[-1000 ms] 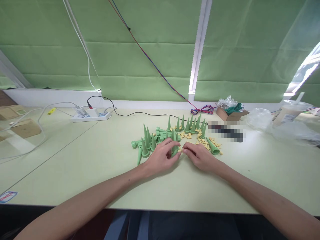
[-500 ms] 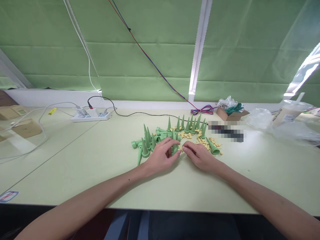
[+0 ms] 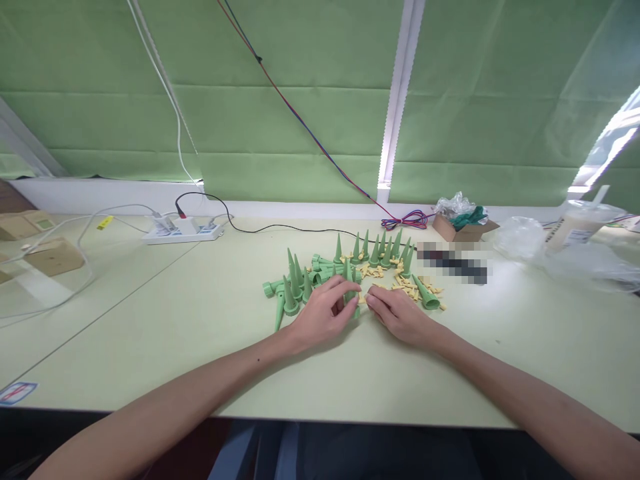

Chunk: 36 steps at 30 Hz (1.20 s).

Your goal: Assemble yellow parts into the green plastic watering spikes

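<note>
Left hand (image 3: 325, 313): fingers curled around green cone (image 3: 350, 294), thumb across near side, base showing just below thumb. Right hand (image 3: 400, 317): fingertips together, pinching small yellow piece (image 3: 363, 299) just beside cone; exact contact too small to tell. Loose yellow pieces (image 3: 407, 288) on surface (image 3: 400, 380), beyond and right of right fingers; lying cone (image 3: 425, 293) next to them. Upright cones (image 3: 374, 257) beyond both hands' fingers. Ribbed green caps (image 3: 269, 289) left of left fingers.
</note>
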Motion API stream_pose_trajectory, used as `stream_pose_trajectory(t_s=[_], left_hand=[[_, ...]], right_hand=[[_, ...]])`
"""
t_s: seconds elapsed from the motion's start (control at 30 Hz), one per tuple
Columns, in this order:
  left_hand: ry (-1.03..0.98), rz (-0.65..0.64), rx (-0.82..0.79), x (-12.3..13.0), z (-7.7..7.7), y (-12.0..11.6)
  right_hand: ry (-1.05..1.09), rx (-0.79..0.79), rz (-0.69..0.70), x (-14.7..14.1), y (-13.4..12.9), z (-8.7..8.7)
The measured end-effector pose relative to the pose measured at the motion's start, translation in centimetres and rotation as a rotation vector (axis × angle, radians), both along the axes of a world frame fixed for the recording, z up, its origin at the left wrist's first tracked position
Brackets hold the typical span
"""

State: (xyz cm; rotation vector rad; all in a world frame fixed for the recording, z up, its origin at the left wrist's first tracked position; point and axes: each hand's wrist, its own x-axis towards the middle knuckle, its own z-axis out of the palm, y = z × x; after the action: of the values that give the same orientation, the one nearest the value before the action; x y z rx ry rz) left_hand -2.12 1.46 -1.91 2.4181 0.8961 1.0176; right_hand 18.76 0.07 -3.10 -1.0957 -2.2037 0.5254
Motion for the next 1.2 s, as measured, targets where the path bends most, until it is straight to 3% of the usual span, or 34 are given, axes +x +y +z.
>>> stream_pose_trajectory(t_s=[1.2], left_hand=[[0.031,-0.031,0.097,-0.12,-0.22,0.17]], right_hand=[[0.146,-0.213,-0.032,-0.69,-0.13,0.21]])
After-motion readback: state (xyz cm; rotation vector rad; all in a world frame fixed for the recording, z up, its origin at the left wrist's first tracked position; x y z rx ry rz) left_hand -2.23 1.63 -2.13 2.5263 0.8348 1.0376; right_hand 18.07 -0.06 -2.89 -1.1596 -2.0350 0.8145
